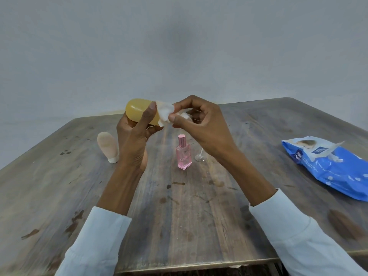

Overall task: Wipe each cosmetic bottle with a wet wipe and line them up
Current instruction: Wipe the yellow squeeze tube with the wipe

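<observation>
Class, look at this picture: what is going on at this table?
A person holds a yellow bottle up in the left hand and rubs it with a white wet wipe pinched in the right hand. On the wooden table stand a beige tube and a pink bottle. A blue wipes pack lies open to the right.

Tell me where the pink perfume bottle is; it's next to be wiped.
The pink perfume bottle stands upright mid-table, below the right hand, beside a clear cap.
</observation>
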Demonstrator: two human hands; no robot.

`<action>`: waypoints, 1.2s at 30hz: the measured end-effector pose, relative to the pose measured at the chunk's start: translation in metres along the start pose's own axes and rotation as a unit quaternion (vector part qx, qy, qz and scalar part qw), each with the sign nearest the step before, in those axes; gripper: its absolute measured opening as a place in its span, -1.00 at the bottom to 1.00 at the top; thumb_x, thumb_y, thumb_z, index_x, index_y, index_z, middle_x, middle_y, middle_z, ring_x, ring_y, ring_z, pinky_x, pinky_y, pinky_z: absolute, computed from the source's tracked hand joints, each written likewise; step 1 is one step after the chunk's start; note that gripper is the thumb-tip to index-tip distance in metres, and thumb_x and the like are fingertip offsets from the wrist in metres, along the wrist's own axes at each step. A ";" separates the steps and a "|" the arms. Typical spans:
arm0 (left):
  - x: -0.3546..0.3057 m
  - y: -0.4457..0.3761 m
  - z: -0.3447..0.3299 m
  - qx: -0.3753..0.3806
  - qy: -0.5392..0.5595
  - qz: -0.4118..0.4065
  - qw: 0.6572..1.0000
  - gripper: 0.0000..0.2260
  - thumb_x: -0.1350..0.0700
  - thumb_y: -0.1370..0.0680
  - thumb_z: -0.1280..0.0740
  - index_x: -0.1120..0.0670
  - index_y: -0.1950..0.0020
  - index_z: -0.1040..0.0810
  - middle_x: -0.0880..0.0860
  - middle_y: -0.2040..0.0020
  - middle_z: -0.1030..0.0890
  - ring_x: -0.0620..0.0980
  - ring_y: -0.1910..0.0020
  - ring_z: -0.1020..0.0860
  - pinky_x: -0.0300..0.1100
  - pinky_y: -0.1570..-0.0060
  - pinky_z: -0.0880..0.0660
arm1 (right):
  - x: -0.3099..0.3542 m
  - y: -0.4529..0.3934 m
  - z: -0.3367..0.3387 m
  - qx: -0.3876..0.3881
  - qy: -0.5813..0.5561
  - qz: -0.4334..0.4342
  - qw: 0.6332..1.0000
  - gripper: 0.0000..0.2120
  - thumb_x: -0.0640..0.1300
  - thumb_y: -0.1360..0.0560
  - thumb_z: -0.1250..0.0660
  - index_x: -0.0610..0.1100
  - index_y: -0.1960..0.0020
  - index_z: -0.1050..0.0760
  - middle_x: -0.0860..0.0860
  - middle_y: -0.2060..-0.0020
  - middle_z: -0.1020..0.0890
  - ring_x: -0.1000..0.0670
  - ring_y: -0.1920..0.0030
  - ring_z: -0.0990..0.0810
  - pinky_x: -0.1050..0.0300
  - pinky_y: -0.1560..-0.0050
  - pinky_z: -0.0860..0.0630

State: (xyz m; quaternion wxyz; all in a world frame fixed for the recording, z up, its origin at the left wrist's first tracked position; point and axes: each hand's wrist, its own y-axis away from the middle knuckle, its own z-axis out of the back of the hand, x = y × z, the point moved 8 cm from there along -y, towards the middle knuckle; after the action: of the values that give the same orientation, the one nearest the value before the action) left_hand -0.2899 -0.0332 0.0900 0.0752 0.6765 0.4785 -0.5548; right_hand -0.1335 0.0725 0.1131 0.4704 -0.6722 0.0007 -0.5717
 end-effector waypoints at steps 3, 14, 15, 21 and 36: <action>0.001 -0.002 0.003 0.000 -0.006 0.002 1.000 -0.61 -0.01 -0.51 -0.57 0.18 -0.21 -0.62 0.07 -0.02 -0.73 0.02 0.00 -0.72 -0.15 0.09 -0.64 | 0.004 -0.001 0.001 0.024 0.027 0.014 0.999 -0.83 -0.24 -0.51 -0.60 -0.18 -0.05 -0.66 0.01 -0.05 -0.75 0.02 0.04 -0.72 0.07 0.00 -0.70; 0.008 -0.004 0.008 -0.004 0.001 0.018 1.000 -0.67 0.03 -0.50 -0.58 0.14 -0.16 -0.62 0.03 0.02 -0.69 -0.01 0.04 -0.69 -0.13 0.06 -0.65 | 0.005 0.001 -0.005 0.052 0.176 0.077 0.980 -0.69 -0.10 -0.53 -0.59 -0.10 -0.22 -0.61 0.07 -0.05 -0.72 0.07 -0.06 -0.70 0.06 -0.08 -0.66; 0.007 -0.005 0.007 0.005 0.008 0.014 1.000 -0.67 0.03 -0.51 -0.57 0.14 -0.18 -0.61 0.04 -0.01 -0.69 0.01 0.01 -0.69 -0.11 0.02 -0.65 | 0.002 0.001 -0.006 0.054 0.182 0.066 0.979 -0.68 -0.08 -0.55 -0.57 -0.09 -0.25 -0.60 0.06 -0.07 -0.72 0.08 -0.07 -0.70 0.06 -0.08 -0.66; 0.004 -0.007 0.002 0.045 0.018 -0.003 0.999 -0.62 0.09 -0.56 -0.51 0.14 -0.33 -0.53 0.05 -0.12 -0.69 0.07 -0.17 -0.67 -0.05 -0.14 -0.61 | -0.002 0.003 -0.010 0.041 0.181 0.042 0.982 -0.77 -0.03 -0.64 -0.47 -0.10 -0.24 -0.63 0.07 0.03 -0.72 0.08 0.04 -0.71 0.03 0.02 -0.65; -0.004 -0.001 -0.009 0.098 -0.058 -0.057 0.992 -0.62 0.12 -0.56 -0.55 0.17 -0.27 -0.48 0.21 -0.17 -0.69 0.19 -0.26 -0.66 0.23 -0.35 -0.57 | -0.021 0.011 -0.016 0.107 -0.145 -0.211 0.961 -0.58 0.00 -0.80 -0.10 -0.18 -0.21 -0.68 -0.35 0.08 -0.73 -0.23 0.08 -0.75 -0.13 -0.17 -0.70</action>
State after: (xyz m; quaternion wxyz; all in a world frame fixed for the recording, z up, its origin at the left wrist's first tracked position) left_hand -0.2845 -0.0291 0.0977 0.0044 0.6191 0.4542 -0.6406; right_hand -0.1468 0.0677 0.0890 0.4033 -0.6785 -0.2710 -0.5509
